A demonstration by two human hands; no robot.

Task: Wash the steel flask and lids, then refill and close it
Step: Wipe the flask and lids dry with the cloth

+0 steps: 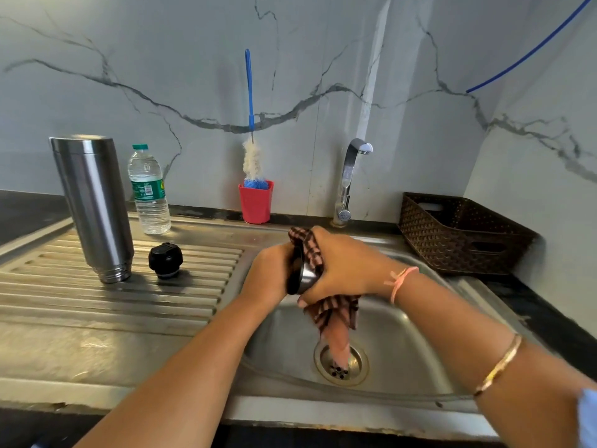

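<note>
Over the sink (403,334) the two hands meet close together: the left hand (269,273) curls round the dark rim of the steel lid (305,276), and the right hand (349,266) grips the checked cloth (336,313) wrapped over the lid's body, so both are clamped on the same piece. The cloth's loose tail hangs down onto the drain (340,363), where it could pick up grime and carry it back to the lid on the next wipe. A smooth lid held only at the rim could also twist free and drop into the basin. The steel flask (93,205) stands mouth down on the ribbed drainboard (113,302) of the counter, with the black stopper (165,258) just beside it. Tall and narrow on uneven ribs, the flask looks easy to topple if an elbow swings left. The water bottle (148,192) waits capped behind it, near the wall
</note>
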